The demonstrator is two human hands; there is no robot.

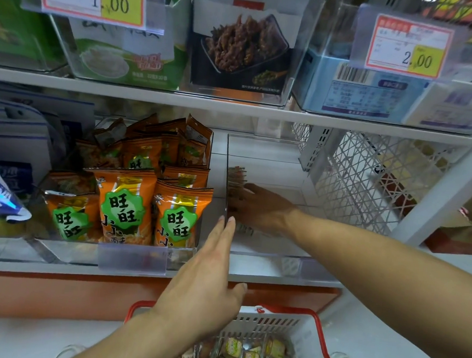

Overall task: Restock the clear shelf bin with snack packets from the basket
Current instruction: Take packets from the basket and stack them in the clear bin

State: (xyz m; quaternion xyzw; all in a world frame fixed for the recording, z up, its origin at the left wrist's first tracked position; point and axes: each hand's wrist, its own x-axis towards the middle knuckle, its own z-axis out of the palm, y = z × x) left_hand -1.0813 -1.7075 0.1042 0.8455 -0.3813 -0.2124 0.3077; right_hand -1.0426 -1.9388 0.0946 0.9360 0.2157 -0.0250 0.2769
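Hands at the clear bin, restock half under way

Right hand (258, 205) is inside the clear shelf bin (266, 255), low against its left wall, fingers curled around a small stack of snack packets (236, 179) standing on edge there. Left hand (208, 272) is flat, fingers straight and together, with the fingertips up against the outside of that same wall, holding nothing. Basket (289, 322) with the red rim sits below the shelf, more little packets in it. Neighbouring bin on the left is full of orange snack bags (127, 202).
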